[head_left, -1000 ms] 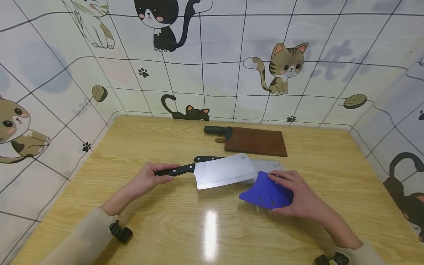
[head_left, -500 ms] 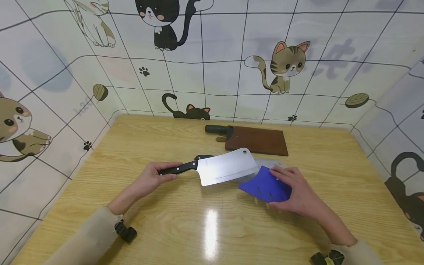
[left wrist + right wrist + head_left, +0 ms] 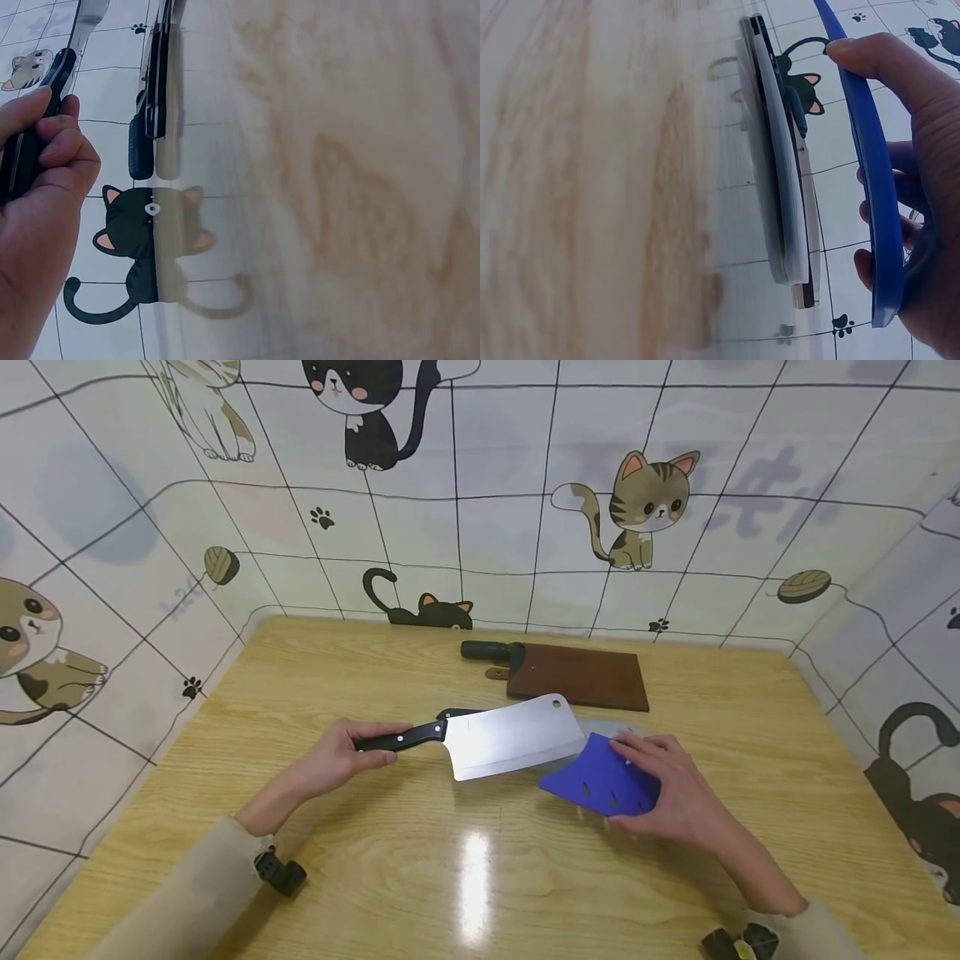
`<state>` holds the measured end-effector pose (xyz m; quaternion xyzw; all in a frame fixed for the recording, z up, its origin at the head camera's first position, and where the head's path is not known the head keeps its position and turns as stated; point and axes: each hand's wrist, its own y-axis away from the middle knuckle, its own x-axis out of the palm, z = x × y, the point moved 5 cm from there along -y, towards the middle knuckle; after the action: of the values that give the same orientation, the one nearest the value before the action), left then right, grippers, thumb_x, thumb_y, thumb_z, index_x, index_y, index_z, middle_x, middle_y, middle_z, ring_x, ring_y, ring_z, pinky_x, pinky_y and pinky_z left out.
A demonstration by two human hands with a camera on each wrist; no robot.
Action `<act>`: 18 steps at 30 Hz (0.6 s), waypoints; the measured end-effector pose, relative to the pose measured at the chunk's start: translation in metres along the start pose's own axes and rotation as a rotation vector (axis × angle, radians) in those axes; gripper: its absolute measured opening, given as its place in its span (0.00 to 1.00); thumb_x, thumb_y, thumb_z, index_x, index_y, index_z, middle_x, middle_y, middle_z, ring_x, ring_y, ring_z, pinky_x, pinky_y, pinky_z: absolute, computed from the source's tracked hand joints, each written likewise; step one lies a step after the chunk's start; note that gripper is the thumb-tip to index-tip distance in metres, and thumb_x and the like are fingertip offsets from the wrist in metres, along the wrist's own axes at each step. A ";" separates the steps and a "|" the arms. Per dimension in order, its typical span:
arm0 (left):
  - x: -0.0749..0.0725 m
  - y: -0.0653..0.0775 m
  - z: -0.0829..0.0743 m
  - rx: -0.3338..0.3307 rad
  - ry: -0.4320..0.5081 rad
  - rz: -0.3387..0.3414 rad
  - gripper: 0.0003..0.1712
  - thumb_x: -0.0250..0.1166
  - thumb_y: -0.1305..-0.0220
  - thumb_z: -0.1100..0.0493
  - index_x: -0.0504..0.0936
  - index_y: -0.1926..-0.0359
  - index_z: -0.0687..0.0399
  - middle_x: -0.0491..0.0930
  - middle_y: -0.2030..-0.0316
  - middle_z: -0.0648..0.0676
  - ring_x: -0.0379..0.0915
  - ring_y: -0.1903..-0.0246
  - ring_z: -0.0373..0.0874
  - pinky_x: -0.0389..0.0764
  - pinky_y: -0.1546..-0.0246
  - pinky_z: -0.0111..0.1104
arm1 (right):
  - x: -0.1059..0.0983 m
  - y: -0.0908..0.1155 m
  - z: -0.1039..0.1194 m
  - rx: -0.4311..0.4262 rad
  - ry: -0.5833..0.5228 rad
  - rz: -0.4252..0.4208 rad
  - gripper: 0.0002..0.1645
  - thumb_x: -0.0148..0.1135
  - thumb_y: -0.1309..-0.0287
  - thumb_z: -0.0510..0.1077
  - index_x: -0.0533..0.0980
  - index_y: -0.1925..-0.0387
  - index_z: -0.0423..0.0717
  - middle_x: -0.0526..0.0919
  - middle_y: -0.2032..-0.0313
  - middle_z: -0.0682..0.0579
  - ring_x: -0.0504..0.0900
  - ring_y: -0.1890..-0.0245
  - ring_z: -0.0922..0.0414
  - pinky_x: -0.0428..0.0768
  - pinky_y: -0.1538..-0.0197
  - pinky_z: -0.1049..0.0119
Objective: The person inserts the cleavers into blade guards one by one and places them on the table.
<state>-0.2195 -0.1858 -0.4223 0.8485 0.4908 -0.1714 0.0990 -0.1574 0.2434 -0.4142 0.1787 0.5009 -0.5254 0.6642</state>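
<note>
A cleaver [image 3: 513,739] with a broad shiny blade is held above the table by my left hand [image 3: 333,767], which grips its black riveted handle. In my right hand [image 3: 686,802] is a blue slotted blade cover [image 3: 596,781], pinched between thumb and fingers. The blade's far end comes close to the cover or overlaps it in the head view; the right wrist view shows the blue cover [image 3: 874,187] edge-on. Behind the cleaver lies a second knife [image 3: 611,727] with a black handle, mostly hidden; its blade looks greyish.
Farther back lies a brown cleaver sheath [image 3: 581,677] with a dark-handled knife in it and a small strap at its left. The wooden table [image 3: 360,885] meets cat-patterned walls [image 3: 502,543] at the back and sides.
The cleaver has risen slightly and shifted a little right, and the blue cover has moved slightly away from me. During the last half second both hands stay almost still.
</note>
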 end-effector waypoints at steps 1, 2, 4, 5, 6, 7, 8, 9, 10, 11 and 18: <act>-0.001 0.000 -0.001 0.001 0.004 0.007 0.25 0.70 0.35 0.67 0.81 0.37 0.63 0.80 0.42 0.66 0.72 0.65 0.44 0.68 0.71 0.29 | 0.000 0.000 0.000 -0.005 0.002 -0.009 0.57 0.89 0.71 0.57 0.77 0.35 0.41 0.77 0.36 0.43 0.68 0.43 0.47 0.71 0.48 0.43; -0.001 -0.001 -0.002 0.002 0.012 0.017 0.25 0.69 0.35 0.68 0.81 0.37 0.63 0.80 0.42 0.66 0.73 0.64 0.43 0.70 0.70 0.28 | 0.000 0.000 -0.001 -0.009 0.002 -0.018 0.58 0.89 0.72 0.56 0.77 0.35 0.41 0.78 0.36 0.43 0.68 0.43 0.47 0.71 0.49 0.43; -0.001 -0.001 -0.002 0.003 0.029 0.044 0.25 0.69 0.35 0.68 0.81 0.37 0.64 0.79 0.41 0.67 0.76 0.62 0.41 0.74 0.67 0.27 | -0.001 0.000 -0.001 -0.031 -0.002 -0.041 0.58 0.89 0.74 0.54 0.78 0.36 0.39 0.78 0.37 0.41 0.69 0.43 0.47 0.70 0.49 0.44; 0.000 -0.001 -0.002 0.008 0.037 0.060 0.25 0.69 0.35 0.69 0.80 0.37 0.65 0.79 0.41 0.67 0.77 0.60 0.40 0.76 0.64 0.26 | -0.002 0.001 -0.001 -0.042 -0.004 -0.050 0.58 0.89 0.75 0.53 0.78 0.36 0.39 0.78 0.37 0.41 0.69 0.44 0.47 0.69 0.49 0.44; -0.001 -0.001 -0.002 0.012 0.037 0.074 0.25 0.69 0.35 0.69 0.80 0.37 0.65 0.80 0.42 0.67 0.77 0.59 0.39 0.76 0.63 0.26 | -0.003 0.001 -0.001 -0.058 -0.001 -0.058 0.58 0.89 0.76 0.52 0.78 0.37 0.38 0.79 0.38 0.41 0.69 0.44 0.47 0.69 0.49 0.44; -0.001 -0.001 -0.002 0.019 0.037 0.088 0.25 0.69 0.35 0.69 0.80 0.37 0.66 0.80 0.42 0.66 0.78 0.58 0.39 0.77 0.62 0.27 | -0.003 0.001 -0.001 -0.077 0.001 -0.065 0.58 0.89 0.77 0.52 0.78 0.37 0.38 0.79 0.38 0.40 0.69 0.44 0.46 0.69 0.49 0.43; -0.002 -0.001 -0.001 0.027 0.034 0.102 0.25 0.69 0.35 0.70 0.80 0.37 0.67 0.81 0.43 0.66 0.78 0.58 0.39 0.77 0.63 0.26 | -0.004 0.001 0.000 -0.094 0.002 -0.068 0.58 0.89 0.77 0.51 0.78 0.37 0.38 0.79 0.39 0.41 0.70 0.45 0.47 0.69 0.49 0.43; -0.003 -0.001 -0.001 0.033 0.030 0.114 0.25 0.69 0.35 0.70 0.80 0.37 0.67 0.81 0.44 0.65 0.77 0.61 0.39 0.75 0.65 0.26 | -0.004 0.001 0.001 -0.113 0.004 -0.072 0.58 0.89 0.78 0.51 0.78 0.37 0.39 0.80 0.39 0.42 0.70 0.45 0.47 0.69 0.49 0.43; -0.004 -0.001 -0.001 0.040 0.022 0.124 0.25 0.69 0.35 0.70 0.80 0.37 0.67 0.82 0.45 0.65 0.76 0.62 0.39 0.73 0.67 0.26 | -0.005 0.002 0.001 -0.127 0.006 -0.073 0.58 0.89 0.78 0.51 0.78 0.36 0.40 0.80 0.39 0.43 0.70 0.45 0.48 0.69 0.49 0.44; -0.005 -0.001 -0.001 0.049 0.014 0.135 0.25 0.69 0.35 0.70 0.80 0.37 0.67 0.83 0.46 0.64 0.75 0.63 0.39 0.71 0.69 0.27 | -0.005 0.002 0.002 -0.140 0.007 -0.075 0.59 0.89 0.78 0.51 0.78 0.36 0.41 0.80 0.39 0.44 0.70 0.45 0.48 0.69 0.49 0.44; -0.013 -0.002 -0.003 0.044 -0.028 0.193 0.25 0.71 0.36 0.67 0.82 0.38 0.61 0.81 0.42 0.61 0.68 0.70 0.39 0.63 0.74 0.30 | -0.006 0.005 0.003 -0.189 -0.035 -0.113 0.59 0.90 0.79 0.51 0.78 0.36 0.42 0.80 0.39 0.48 0.69 0.43 0.51 0.67 0.47 0.52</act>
<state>-0.2266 -0.1942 -0.4140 0.8913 0.4016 -0.1836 0.1029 -0.1514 0.2455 -0.4092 0.0777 0.5460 -0.5152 0.6561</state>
